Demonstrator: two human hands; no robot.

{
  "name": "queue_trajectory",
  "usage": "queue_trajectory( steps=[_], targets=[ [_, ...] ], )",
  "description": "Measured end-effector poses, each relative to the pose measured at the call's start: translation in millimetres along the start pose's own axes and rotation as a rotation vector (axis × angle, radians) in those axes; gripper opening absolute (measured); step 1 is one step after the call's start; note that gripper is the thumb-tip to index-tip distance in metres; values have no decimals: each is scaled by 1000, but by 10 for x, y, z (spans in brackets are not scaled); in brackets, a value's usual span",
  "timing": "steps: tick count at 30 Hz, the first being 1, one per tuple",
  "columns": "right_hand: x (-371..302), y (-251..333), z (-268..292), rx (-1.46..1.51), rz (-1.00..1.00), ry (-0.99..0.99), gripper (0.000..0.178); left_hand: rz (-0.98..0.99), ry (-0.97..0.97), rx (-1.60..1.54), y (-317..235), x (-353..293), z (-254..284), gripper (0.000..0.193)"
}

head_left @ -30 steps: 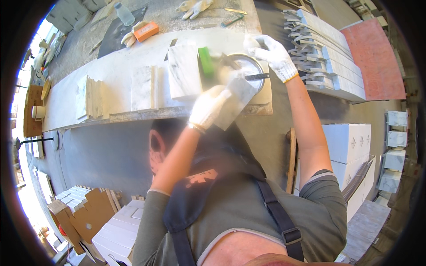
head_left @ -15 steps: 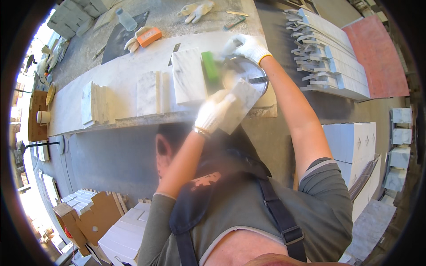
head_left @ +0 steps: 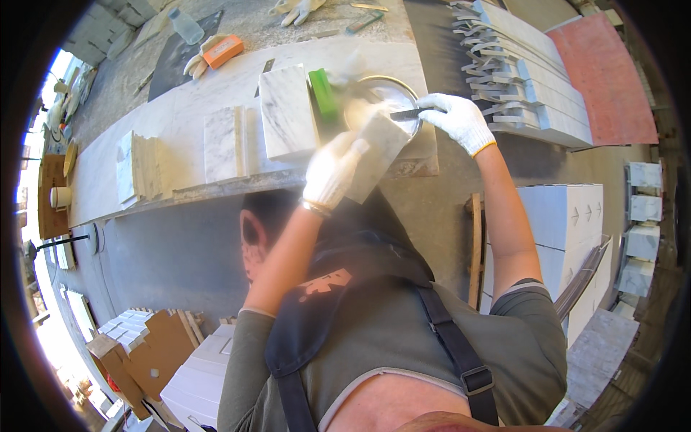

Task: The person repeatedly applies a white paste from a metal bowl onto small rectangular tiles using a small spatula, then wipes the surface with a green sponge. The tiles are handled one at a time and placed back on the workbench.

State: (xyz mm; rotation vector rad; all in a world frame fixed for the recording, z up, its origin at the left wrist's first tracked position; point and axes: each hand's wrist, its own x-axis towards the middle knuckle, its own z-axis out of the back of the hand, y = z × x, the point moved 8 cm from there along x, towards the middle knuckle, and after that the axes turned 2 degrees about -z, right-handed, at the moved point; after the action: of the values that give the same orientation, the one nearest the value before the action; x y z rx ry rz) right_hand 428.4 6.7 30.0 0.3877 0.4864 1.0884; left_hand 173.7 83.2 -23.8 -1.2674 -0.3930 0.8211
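Note:
My left hand (head_left: 332,173), in a white knit glove, is closed on the edge of a pale marble tile (head_left: 380,151). The tile is tilted at the near side of a round metal-rimmed dish (head_left: 413,92). My gloved right hand (head_left: 458,122) is closed on the end of a narrow dark tool, like a spatula (head_left: 404,114), which reaches over the dish. Haze blurs the dish's contents. Left of the dish lie a green block (head_left: 323,93) and a stack of grey-veined marble tiles (head_left: 289,114).
More tile stacks (head_left: 220,144) stand along the long marble slab (head_left: 183,115). Behind them are an orange box (head_left: 223,51), a clear bottle (head_left: 186,26) and spare gloves (head_left: 296,10). Strapped white pieces (head_left: 547,93) lie to the right, with white cartons (head_left: 551,209) nearer me.
My right hand has left the dish's far rim, come round to its right side and taken hold of the dark tool. My left hand still holds the tile; the whole view has shifted slightly.

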Motion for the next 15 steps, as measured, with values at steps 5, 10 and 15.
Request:
queue_trajectory(
  steps=[5,10,15],
  targets=[
    [0,-11,-2,264,-25,-49,25,-27,-31,30,-55,-27,49,43],
    [56,-74,28,383,-83,-115,20,-24,-41,53,-31,-10,49,45],
    [137,-188,-180,642,-159,-51,19,-9,-46,71,12,10,35,45]
  ],
)
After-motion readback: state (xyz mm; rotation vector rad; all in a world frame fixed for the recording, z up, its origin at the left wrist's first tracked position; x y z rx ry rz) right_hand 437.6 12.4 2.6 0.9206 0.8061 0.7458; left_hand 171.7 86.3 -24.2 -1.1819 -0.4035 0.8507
